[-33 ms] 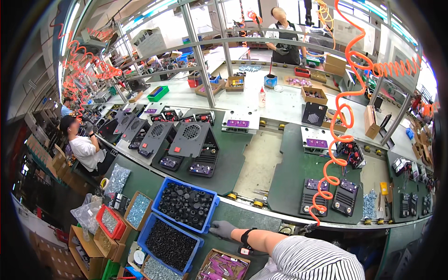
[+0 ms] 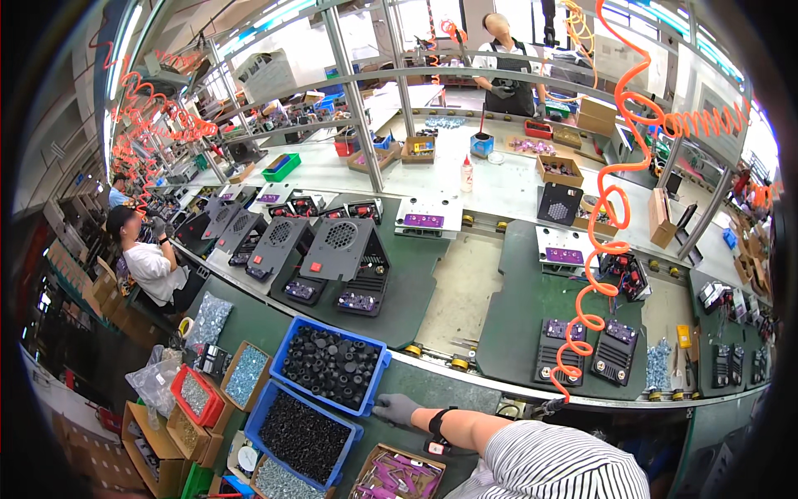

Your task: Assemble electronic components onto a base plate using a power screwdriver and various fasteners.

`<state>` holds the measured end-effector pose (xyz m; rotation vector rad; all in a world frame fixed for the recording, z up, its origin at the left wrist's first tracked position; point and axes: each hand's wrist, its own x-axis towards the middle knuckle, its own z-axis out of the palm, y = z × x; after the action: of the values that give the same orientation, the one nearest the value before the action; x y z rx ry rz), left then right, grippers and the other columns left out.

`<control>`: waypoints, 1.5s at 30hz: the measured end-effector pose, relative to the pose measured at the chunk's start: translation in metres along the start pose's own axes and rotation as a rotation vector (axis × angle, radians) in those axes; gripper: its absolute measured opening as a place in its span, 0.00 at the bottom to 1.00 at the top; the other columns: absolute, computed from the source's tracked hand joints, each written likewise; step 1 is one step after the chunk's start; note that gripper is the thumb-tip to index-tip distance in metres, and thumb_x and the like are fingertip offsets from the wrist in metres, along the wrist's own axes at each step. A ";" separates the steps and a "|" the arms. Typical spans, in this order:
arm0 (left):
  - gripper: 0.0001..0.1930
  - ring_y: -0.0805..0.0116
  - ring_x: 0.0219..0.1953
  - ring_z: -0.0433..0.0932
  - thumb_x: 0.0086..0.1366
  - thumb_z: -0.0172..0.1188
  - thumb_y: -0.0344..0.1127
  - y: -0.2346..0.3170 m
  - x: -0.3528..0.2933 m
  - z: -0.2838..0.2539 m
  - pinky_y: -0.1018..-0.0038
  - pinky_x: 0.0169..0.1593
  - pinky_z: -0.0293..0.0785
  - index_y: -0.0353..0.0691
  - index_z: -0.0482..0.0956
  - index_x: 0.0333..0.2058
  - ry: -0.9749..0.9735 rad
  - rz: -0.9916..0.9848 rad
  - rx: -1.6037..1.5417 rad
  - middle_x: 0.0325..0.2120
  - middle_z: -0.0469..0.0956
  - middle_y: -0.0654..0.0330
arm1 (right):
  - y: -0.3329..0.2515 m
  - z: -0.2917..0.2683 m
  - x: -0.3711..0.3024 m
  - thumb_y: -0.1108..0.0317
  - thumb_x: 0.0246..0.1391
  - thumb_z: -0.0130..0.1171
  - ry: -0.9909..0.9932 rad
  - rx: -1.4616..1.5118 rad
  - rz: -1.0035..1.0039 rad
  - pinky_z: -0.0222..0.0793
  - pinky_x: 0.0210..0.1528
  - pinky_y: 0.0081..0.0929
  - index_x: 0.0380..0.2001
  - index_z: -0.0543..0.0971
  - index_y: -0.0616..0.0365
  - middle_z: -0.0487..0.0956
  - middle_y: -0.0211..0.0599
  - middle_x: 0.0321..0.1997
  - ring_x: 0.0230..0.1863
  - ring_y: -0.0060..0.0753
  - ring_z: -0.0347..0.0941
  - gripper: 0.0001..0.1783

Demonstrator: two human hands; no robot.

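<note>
My left hand (image 2: 396, 410), in a grey glove with a dark band and a small device at the wrist, rests beside the near right corner of a blue bin (image 2: 384, 378). Its fingers point left, loosely bent, and no held part shows. Whether the fingertips press on the bin wall is hard to tell. Black caps (image 2: 328, 366) fill that bin. In front of it stands a second blue bin (image 2: 356, 441) full of small black pieces (image 2: 303, 434). Near my forearm lies a cardboard box of purple parts (image 2: 399, 474). My right hand is out of sight.
Past the bins, black housings (image 2: 342, 241) and boards stand on green conveyor pallets (image 2: 416, 279). Coiled orange hose (image 2: 615, 208) hangs at the right. Left are a red tray (image 2: 193, 391) and screw boxes (image 2: 247, 374). One person (image 2: 507, 71) stands opposite; another (image 2: 150, 258) works at left.
</note>
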<state>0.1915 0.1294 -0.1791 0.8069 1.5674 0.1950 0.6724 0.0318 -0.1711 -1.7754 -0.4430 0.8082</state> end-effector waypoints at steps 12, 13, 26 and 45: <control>0.12 0.79 0.09 0.60 0.57 0.61 0.44 0.013 -0.012 0.005 0.81 0.11 0.55 0.49 0.73 0.19 -0.003 -0.119 -0.096 0.09 0.63 0.72 | 0.007 0.004 0.005 0.56 0.54 0.55 0.015 -0.067 -0.037 0.66 0.23 0.28 0.27 0.71 0.62 0.75 0.39 0.20 0.19 0.29 0.72 0.17; 0.11 0.79 0.09 0.60 0.57 0.62 0.44 0.014 -0.013 0.005 0.81 0.11 0.56 0.49 0.73 0.19 -0.013 -0.141 -0.117 0.09 0.64 0.72 | 0.007 0.003 0.005 0.56 0.54 0.55 0.018 -0.076 -0.044 0.67 0.23 0.28 0.27 0.72 0.62 0.75 0.39 0.20 0.20 0.29 0.72 0.17; 0.13 0.79 0.10 0.62 0.57 0.61 0.46 0.020 -0.026 0.011 0.81 0.13 0.57 0.49 0.74 0.19 -0.016 -0.111 -0.002 0.10 0.66 0.72 | 0.008 0.004 0.003 0.55 0.53 0.54 -0.040 0.014 0.049 0.67 0.27 0.33 0.29 0.72 0.61 0.76 0.43 0.22 0.22 0.36 0.74 0.17; 0.11 0.79 0.12 0.63 0.57 0.61 0.45 0.002 -0.010 0.003 0.82 0.14 0.57 0.48 0.75 0.22 0.035 -0.084 -0.043 0.12 0.68 0.71 | 0.007 0.003 0.003 0.55 0.53 0.55 0.010 -0.073 0.017 0.67 0.27 0.34 0.28 0.72 0.61 0.75 0.43 0.21 0.21 0.37 0.73 0.18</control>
<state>0.1943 0.1241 -0.1702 0.7061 1.6213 0.1817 0.6719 0.0336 -0.1791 -1.8524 -0.4569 0.8033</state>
